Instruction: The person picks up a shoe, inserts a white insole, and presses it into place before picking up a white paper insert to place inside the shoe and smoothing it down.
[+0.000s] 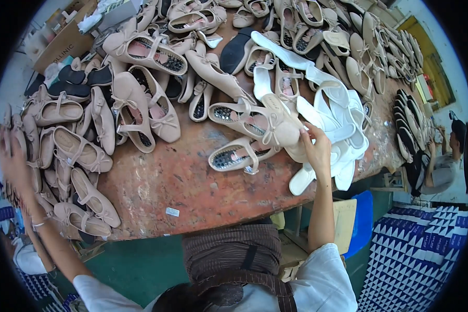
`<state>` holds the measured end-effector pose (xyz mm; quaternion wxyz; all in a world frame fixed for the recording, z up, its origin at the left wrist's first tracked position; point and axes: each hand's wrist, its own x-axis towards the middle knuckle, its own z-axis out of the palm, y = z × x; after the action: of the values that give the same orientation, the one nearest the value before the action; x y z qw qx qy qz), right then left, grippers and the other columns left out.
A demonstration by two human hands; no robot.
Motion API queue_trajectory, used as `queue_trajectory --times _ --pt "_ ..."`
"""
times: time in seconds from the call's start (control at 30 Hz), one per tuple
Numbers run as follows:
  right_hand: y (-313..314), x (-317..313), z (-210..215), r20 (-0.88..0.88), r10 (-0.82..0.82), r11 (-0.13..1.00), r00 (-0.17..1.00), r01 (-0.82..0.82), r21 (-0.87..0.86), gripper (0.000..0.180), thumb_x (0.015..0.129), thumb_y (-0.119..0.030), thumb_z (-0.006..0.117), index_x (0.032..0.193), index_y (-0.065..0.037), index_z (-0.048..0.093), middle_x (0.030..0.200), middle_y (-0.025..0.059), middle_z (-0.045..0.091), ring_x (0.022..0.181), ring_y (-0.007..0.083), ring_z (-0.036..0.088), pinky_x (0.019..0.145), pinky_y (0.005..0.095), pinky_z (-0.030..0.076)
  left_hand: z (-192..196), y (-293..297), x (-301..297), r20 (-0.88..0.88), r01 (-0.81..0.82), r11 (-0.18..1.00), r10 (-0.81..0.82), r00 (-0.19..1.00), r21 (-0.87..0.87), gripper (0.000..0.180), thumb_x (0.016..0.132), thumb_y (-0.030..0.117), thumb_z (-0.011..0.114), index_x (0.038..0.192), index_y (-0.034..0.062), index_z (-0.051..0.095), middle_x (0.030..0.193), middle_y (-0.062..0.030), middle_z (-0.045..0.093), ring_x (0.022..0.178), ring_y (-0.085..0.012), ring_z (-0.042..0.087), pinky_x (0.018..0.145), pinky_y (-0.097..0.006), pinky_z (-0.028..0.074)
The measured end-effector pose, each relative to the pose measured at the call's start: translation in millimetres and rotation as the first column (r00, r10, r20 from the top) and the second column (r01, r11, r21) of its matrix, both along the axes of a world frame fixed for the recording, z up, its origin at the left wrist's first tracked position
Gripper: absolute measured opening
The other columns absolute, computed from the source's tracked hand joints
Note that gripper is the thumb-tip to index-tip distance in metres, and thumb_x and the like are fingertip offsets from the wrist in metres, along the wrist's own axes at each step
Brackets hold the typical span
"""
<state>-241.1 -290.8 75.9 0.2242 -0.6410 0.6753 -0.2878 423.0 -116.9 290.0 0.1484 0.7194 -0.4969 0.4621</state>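
My right hand is at the right of the table's middle, thumb and fingers closed together at the toe of a beige bow-trimmed strap shoe. Whether they pinch the shoe or an insole beside it, I cannot make out. A beige insole lies partly behind that toe. Against the hand's right side lies a heap of white insoles. Another beige strap shoe rests just in front. At the far left my left hand reaches to a pile of finished-looking beige shoes; motion smears its fingers.
More beige shoes crowd the table's back and left. A small pale label lies on the worn reddish tabletop. A cardboard box stands back left. Beyond the right end, a person is near racked shoes; a blue chair stands below.
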Motion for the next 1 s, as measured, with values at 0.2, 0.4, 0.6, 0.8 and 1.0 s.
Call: queue_trajectory --times 0.2,0.4,0.6,0.8,1.0 --pt "-20 -2 17 -0.036 0.103 0.994 0.994 -0.101 0.046 0.019 0.082 -0.013 0.068 0.091 0.003 0.068 0.078 0.0182 0.069 0.071 0.0278 0.068 0.07 0.0373 0.051 -136 -173 -324 -0.883 0.808 0.54 -0.227 0.41 0.236 0.058 0.093 0.025 0.064 0.146 0.0138 0.045 0.071 -0.008 0.061 0.065 -0.0175 0.059 0.06 -0.034 0.047" --pt "-19 -30 39 0.251 0.001 1.0 0.968 -0.001 0.0 0.015 0.082 -0.01 0.068 0.09 0.0 0.061 0.071 0.0049 0.065 0.066 0.0104 0.059 0.06 0.0292 0.044 -195 -260 -385 -0.776 0.626 0.66 -0.103 0.622 0.414 0.054 0.089 0.056 0.058 0.105 0.0053 0.065 0.085 -0.0231 0.07 0.084 -0.0408 0.069 0.074 -0.05 0.054" --pt "-7 -42 25 0.611 -0.119 0.951 0.783 -0.087 0.297 0.027 0.082 0.0 0.062 0.108 0.002 0.059 0.076 0.0026 0.064 0.067 0.0087 0.058 0.061 0.0231 0.044 -166 -228 -364 -0.836 0.492 0.835 -0.073 0.544 0.247 0.029 0.074 0.027 0.067 0.093 0.005 0.063 0.087 -0.0233 0.069 0.085 -0.0422 0.068 0.075 -0.052 0.052" --pt "-14 -40 16 0.609 -0.02 0.97 0.793 -0.133 0.204 0.013 0.073 0.004 0.054 0.082 -0.004 0.061 0.072 -0.001 0.061 0.065 0.0065 0.055 0.06 0.0217 0.039 -98 -122 -290 -0.926 0.806 0.559 -0.375 0.036 -0.195 0.033 0.081 -0.004 0.043 0.113 0.0035 0.049 0.103 -0.0045 0.051 0.096 -0.0113 0.049 0.088 -0.023 0.04" --pt "26 3 60 0.953 0.075 0.957 0.294 -0.29 0.015 0.04 0.071 0.006 0.046 0.109 0.003 0.053 0.098 0.0126 0.067 0.086 0.015 0.065 0.078 0.0257 0.051 -140 -3 -266 -0.913 0.657 0.653 0.138 0.385 0.376 0.044 0.085 -0.004 0.052 0.127 0.0099 0.047 0.094 -0.0159 0.062 0.089 -0.0364 0.063 0.075 -0.043 0.048"
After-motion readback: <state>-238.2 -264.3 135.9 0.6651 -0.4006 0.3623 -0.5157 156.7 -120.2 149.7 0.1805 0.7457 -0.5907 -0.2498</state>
